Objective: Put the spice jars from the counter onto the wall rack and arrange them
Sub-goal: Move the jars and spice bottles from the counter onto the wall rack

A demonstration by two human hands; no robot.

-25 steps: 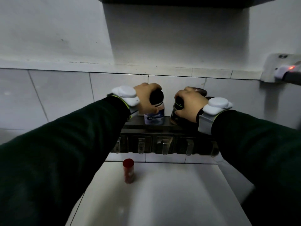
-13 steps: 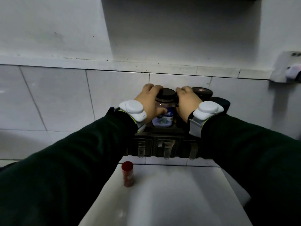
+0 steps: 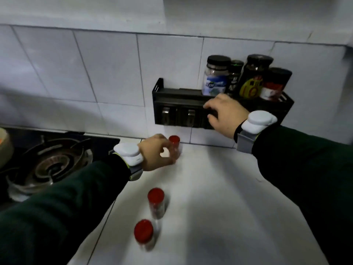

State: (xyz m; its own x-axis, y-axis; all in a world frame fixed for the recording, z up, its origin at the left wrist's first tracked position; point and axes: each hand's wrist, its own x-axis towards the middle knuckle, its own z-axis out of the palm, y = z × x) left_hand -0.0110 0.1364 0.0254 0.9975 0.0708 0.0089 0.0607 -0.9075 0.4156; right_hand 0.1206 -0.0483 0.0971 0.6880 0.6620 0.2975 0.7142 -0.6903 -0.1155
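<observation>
Reaching for the next red-capped jar; four jars already up on the rack.

Far left of frame: gas burner (image 3: 51,165) on a dark hob, idle. Centre: my left hand (image 3: 156,153) curls around the rear red-capped jar (image 3: 174,143) on the white counter (image 3: 219,197), fingers partly closed, but motion blur hides whether the grip is firm. Two more red-capped jars stand lower centre, the middle jar (image 3: 156,202) and the front jar (image 3: 144,234), still to go. Right of centre: my right hand (image 3: 225,113) rests loosely curled on the black wall rack (image 3: 175,96), holding nothing. The four racked jars crowd its right end; the left end is free. Next, I judge: close the grip, lift, set into that space. Wall is white tile, light dim.
</observation>
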